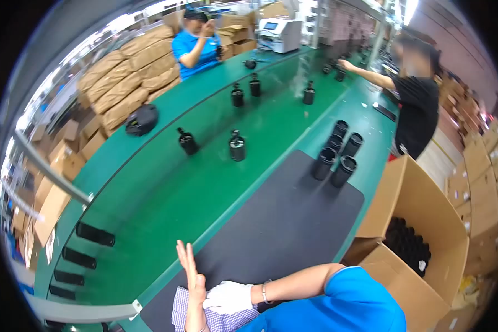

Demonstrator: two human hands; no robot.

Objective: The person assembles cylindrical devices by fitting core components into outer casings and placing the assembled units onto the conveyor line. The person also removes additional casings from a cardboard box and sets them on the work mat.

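Note:
At the bottom centre, my left hand (192, 272) is bare, with its fingers stretched upward and nothing in it. Behind its wrist, my right hand (227, 297) wears a white glove and is closed on a bunched blue-and-white checked cloth (242, 320). The glove's fingertips are partly hidden by the left wrist. Both hands are over the near end of a dark grey mat (260, 221). Several black open-topped cylinders (344, 171) stand upright at the mat's far end and just beyond it.
Black bottles (237, 145) with narrow necks stand along the green belt (166, 199). Dark flat pieces (96, 234) lie at its left edge. An open carton (426, 221) with black round items stands right. Co-workers (196, 50) work at the far left and a person (418, 94) far right.

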